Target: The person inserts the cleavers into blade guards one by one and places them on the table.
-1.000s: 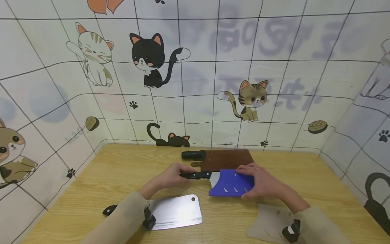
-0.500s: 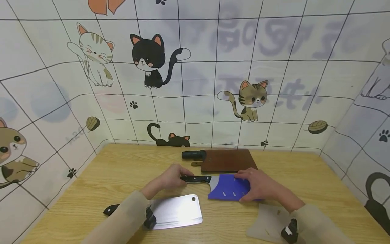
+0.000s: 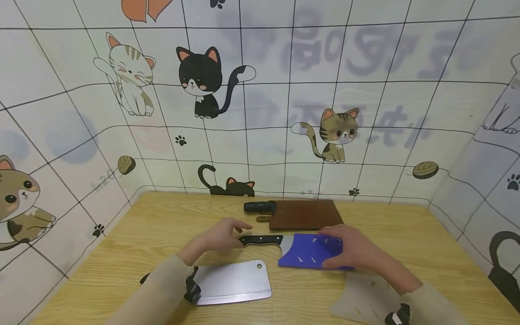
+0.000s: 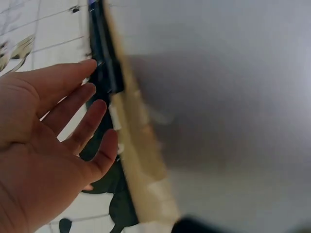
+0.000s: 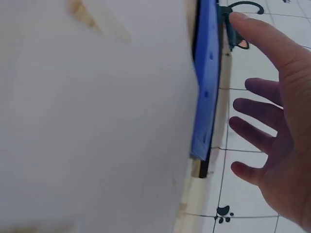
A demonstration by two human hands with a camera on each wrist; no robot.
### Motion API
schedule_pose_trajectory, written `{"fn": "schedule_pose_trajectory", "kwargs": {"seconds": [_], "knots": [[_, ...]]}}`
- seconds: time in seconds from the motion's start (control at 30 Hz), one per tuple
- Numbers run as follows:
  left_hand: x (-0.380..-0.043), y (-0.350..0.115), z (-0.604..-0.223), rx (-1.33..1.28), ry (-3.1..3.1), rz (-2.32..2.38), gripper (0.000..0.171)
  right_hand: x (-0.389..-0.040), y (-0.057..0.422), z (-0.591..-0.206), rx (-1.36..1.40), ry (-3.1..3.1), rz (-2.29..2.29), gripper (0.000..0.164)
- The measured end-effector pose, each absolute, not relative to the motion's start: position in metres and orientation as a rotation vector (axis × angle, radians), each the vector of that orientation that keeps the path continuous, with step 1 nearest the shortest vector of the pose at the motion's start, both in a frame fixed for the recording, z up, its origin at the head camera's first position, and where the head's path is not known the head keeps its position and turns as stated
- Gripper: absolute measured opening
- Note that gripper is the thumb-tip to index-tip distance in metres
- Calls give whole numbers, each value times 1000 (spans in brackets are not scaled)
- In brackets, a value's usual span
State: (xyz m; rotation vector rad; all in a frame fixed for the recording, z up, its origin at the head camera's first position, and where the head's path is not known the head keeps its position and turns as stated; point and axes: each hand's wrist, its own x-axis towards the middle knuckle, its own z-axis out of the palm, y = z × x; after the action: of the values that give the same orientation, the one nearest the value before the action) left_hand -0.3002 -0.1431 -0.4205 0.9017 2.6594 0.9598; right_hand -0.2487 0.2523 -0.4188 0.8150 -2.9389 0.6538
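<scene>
A kitchen knife lies crosswise mid-table in the head view, its black riveted handle [image 3: 261,240] pointing left and its blade covered by a blue blade guard [image 3: 308,253] with small slots. My left hand [image 3: 223,234] is beside the handle's end, fingers loosely extended and spread in the left wrist view. Over the guard's right part is my right hand [image 3: 353,248], thumb and fingers apart. In the right wrist view its fingers stand clear of the blue guard [image 5: 206,82]. Neither hand grips anything.
A bare steel cleaver [image 3: 235,282] lies in front, its handle mostly hidden by my left sleeve. A whitish translucent blade guard [image 3: 357,293] lies front right, partly under my right forearm. Behind is a brown blade cover [image 3: 304,214] with a black handle [image 3: 260,207] at its left.
The sheathed knife has come down slightly nearer to me and now lies on the table. My left hand has let go of the handle and shifted left; my right hand has loosened from the guard.
</scene>
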Motion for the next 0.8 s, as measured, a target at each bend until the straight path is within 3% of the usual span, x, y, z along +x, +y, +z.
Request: {"fn": "schedule_pose_trajectory", "kwargs": {"seconds": [0.47, 0.8], "knots": [[-240, -226, -386, 886, 2555, 1236, 57, -199, 298, -393, 680, -2775, 757, 54], [-204, -303, -404, 942, 2497, 1158, 57, -176, 330, -408, 508, -3098, 765, 77]]}}
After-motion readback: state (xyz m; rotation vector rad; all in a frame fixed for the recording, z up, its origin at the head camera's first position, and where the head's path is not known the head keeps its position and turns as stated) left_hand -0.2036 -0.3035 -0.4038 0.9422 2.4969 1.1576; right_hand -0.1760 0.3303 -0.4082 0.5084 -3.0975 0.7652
